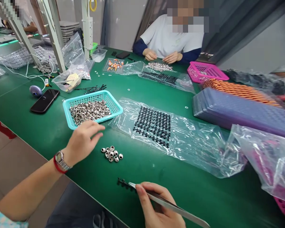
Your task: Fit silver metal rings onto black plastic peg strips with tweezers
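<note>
My right hand (160,202) grips a pair of metal tweezers (175,208) near the front edge of the green table. At the tweezers' tips is a short black plastic strip with small knobs (123,182), partly hidden by my fingers. My left hand (84,141), wearing a watch, hovers by the near rim of a turquoise basket (116,109), fingers apart and nothing visible in them. Many small silver cup-shaped parts (90,110) fill the basket. A small pile of similar white-and-black parts (111,154) lies between my hands. Rows of black strips (153,125) rest on a clear plastic sheet (187,134).
A phone (45,100) and a round purple device (35,91) lie left of the basket. Stacked clear trays (239,110) stand at right, near a pink basket (207,72). Across the table, a person in a white shirt (161,34) handles small parts.
</note>
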{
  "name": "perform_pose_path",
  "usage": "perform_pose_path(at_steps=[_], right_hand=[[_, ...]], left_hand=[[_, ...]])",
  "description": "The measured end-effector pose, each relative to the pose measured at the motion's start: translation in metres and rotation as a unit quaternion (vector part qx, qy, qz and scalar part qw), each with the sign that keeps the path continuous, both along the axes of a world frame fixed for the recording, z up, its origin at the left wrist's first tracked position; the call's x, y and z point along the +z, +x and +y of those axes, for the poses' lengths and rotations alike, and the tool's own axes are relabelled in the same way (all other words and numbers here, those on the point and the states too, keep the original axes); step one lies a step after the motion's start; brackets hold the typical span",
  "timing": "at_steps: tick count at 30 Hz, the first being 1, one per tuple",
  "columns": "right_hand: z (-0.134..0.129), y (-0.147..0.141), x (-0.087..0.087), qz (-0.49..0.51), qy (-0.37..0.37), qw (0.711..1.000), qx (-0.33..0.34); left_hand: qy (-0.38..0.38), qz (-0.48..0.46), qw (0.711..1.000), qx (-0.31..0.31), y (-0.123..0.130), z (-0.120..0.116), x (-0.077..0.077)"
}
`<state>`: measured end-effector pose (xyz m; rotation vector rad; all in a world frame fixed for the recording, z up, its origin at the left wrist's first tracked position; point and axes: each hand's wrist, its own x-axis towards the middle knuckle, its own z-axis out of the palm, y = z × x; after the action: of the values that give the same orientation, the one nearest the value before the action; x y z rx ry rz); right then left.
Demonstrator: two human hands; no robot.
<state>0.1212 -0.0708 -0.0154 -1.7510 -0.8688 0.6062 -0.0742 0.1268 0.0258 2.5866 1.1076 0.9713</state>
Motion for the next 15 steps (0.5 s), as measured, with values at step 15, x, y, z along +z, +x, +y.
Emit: perform_pose_path(at_steps=[15], right_hand=[[0.008, -0.015, 0.001, 0.032, -0.086, 0.996, -0.025]], left_hand=[[-0.069, 0.002, 0.991, -0.114, 0.012, -0.069, -0.014]])
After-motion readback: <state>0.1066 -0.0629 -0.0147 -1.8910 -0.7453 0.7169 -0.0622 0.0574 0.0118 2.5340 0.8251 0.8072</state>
